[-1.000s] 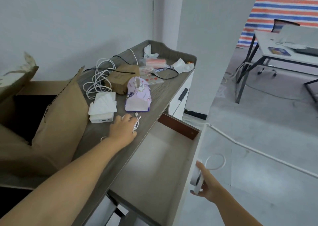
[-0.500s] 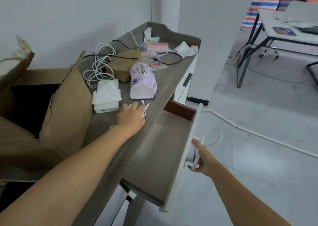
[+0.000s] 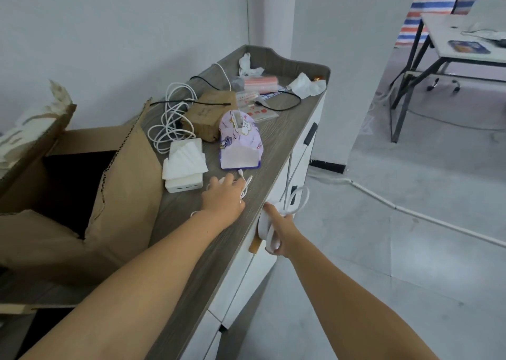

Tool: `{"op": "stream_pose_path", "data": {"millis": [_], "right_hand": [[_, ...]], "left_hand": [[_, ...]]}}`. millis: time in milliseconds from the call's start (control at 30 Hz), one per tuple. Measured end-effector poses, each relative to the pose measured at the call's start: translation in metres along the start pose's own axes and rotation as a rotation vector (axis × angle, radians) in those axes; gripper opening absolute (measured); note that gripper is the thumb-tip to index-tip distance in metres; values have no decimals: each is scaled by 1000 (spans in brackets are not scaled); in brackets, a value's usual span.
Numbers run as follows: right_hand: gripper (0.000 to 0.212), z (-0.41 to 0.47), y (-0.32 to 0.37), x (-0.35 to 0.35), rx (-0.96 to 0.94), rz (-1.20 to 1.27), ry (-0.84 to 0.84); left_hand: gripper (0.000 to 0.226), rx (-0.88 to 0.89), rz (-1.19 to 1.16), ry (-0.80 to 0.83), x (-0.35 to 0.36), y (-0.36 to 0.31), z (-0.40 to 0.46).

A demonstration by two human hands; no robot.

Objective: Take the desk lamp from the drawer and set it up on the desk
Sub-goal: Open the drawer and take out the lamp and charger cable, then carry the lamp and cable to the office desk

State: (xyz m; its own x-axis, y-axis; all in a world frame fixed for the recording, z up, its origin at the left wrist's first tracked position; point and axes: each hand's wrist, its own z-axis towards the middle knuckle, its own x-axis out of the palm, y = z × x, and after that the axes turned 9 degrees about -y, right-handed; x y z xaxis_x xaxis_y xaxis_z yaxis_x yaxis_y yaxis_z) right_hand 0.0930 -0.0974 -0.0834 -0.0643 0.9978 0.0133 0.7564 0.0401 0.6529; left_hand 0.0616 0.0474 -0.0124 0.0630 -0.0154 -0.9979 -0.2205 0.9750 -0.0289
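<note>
Left hand: my left hand (image 3: 223,199) lies palm down on the desk (image 3: 276,143), fingers loosely spread over a thin white cable (image 3: 245,187), pressing on it more than pinching it.

Right hand: my right hand (image 3: 282,232) is wrapped around the desk lamp (image 3: 267,229), fingers curled shut on its flat white body, right against the white drawer (image 3: 273,192) front at the desk's edge.

Lamp position: off the desk top, held at the drawer face just below the edge; its white loop (image 3: 301,202) arcs out past my knuckles.

Drawer: looks pushed in flush, or nearly so, I judge.

How it handles: I reckon it's light and rigid plastic in the body, with a bendy loop or neck that could swing or snag. Smooth shell, so likely a bit slippery.

Where to hold: keep the grip on the solid flat body, not on the loop.

Landing spot: the bare strip of desk near my left hand looks the best bet; farther back the tissue pack (image 3: 241,143), charger (image 3: 184,184) and coiled cables (image 3: 169,124) crowd the top.

Hard to make out: my fingers cover most of the lamp, so I can't tell base from head, or whether the loop is neck or cord.

Also unclear: whether the cable under my left hand belongs to the lamp.
</note>
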Motion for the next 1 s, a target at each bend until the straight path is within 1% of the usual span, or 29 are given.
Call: {"op": "stream_pose_path", "data": {"millis": [100,167,267,367,433,500,567,633,767,867,1000], "right_hand": [[75,-4,3,-3,-24,-40,30],[73,-7,9,-15,-105,-88,30],[85,-7,24,-37,-247,-216,-35],[91,-16,49,-73,-362,-449,-212],[87,-27,68,-100,-436,-655,-367],[81,-38,82,-132,-516,-771,-495],[77,-47,92,-170,-555,-867,-607],[78,-55,96,-210,-560,-954,-711],[76,-66,102,-287,-493,-991,-855],[78,-68,106,-338,-441,-997,-925],[80,-65,119,-392,-424,-1002,-990]], "left_hand": [[46,11,3,4,-2,0,-2],[45,50,4,-10,-5,-2,-6],[45,124,-34,-25,-7,-11,-11],[39,278,-62,-55,-18,-43,-2],[34,343,-89,-83,-27,-71,10],[30,393,-110,-85,-35,-104,21],[28,439,-119,-83,-39,-138,33],[29,484,-133,-68,-39,-174,44],[43,588,-132,-18,-33,-244,63],[40,660,-157,-23,-31,-296,76],[38,720,-166,-5,-38,-364,91]]}}
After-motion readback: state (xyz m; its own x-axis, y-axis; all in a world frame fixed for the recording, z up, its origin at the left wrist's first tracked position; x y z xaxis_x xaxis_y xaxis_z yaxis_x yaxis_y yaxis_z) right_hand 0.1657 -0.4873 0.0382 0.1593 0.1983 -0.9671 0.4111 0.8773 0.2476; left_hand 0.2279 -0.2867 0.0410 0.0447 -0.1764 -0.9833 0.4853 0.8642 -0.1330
